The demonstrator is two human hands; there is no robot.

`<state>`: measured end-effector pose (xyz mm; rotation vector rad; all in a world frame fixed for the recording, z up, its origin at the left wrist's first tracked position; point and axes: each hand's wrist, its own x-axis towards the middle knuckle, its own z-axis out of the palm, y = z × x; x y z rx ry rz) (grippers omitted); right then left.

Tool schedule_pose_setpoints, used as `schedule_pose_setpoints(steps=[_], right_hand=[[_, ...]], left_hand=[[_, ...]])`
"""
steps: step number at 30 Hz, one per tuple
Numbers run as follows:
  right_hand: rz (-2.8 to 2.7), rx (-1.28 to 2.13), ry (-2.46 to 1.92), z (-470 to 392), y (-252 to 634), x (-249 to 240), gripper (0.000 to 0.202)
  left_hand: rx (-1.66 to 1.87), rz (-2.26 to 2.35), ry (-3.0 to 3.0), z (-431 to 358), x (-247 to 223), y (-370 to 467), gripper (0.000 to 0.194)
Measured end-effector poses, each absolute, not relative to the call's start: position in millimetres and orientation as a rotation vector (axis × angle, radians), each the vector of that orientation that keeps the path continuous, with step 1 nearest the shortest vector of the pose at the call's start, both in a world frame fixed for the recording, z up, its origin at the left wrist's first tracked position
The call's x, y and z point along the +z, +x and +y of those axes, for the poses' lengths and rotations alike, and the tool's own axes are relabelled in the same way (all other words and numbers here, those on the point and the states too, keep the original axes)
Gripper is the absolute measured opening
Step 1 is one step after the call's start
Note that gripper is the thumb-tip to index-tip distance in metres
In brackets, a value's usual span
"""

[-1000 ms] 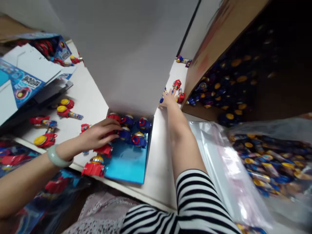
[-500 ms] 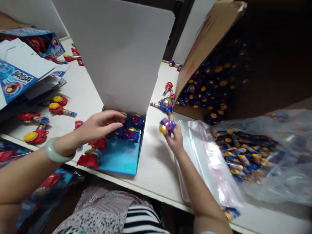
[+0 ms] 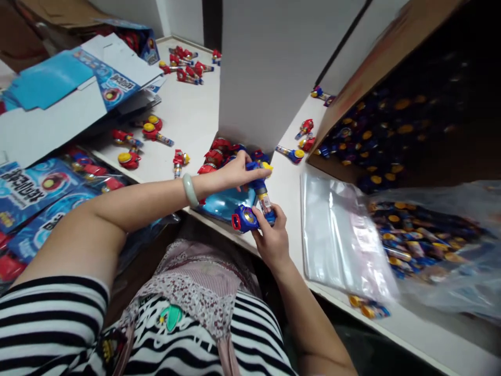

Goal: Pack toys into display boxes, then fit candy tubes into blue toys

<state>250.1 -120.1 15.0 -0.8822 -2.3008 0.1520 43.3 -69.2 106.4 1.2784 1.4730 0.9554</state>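
My left hand (image 3: 238, 173), with a pale green bangle at the wrist, is closed on the upper end of a blue toy with a yellow disc (image 3: 266, 168). Below it, my right hand (image 3: 274, 237) is closed around the lower end of that toy's labelled tube (image 3: 264, 201). A second blue toy with a red square end (image 3: 245, 218) sticks out to the left from my right fingers. Both hands are over the open box (image 3: 229, 203), which has a shiny blue inside. Red toys (image 3: 214, 156) and blue ones lie at its back, partly hidden by my left hand.
A cardboard carton of blue toys (image 3: 376, 136) stands at right, beside clear plastic bags (image 3: 332, 230) and a bag of more toys (image 3: 422, 235). Red toys (image 3: 188, 65) lie on the table at left, near flat printed boxes (image 3: 50, 78). The box's white lid (image 3: 266, 68) stands upright.
My right hand has come from beside the carton to the open box, carrying blue toys. My left hand, loosely open over the box before, now grips one of them. The camera view has shifted.
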Motion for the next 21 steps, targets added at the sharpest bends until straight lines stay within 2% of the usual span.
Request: schedule_pose_setpoints(steps=[4, 8, 12, 15, 21], right_hand=[[-2.223, 0.486, -0.774, -131, 253, 20, 0.045], [-1.734, 1.186, -0.951, -135, 280, 22, 0.048], [-1.363, 1.760, -0.922, -129, 294, 17, 0.073], [-1.341, 1.827, -0.799, -123, 288, 9, 0.089], [-1.385, 1.843, -0.793, -120, 282, -14, 0.072]], left_hand=[[1.091, 1.411, 1.395, -69, 113, 15, 0.040], [1.357, 1.410, 1.706, -75, 113, -32, 0.041], [1.209, 1.544, 1.934, -89, 107, -49, 0.039], [1.071, 1.636, 2.072, -96, 100, -38, 0.041], [0.829, 1.790, 2.207, -99, 93, -18, 0.047]])
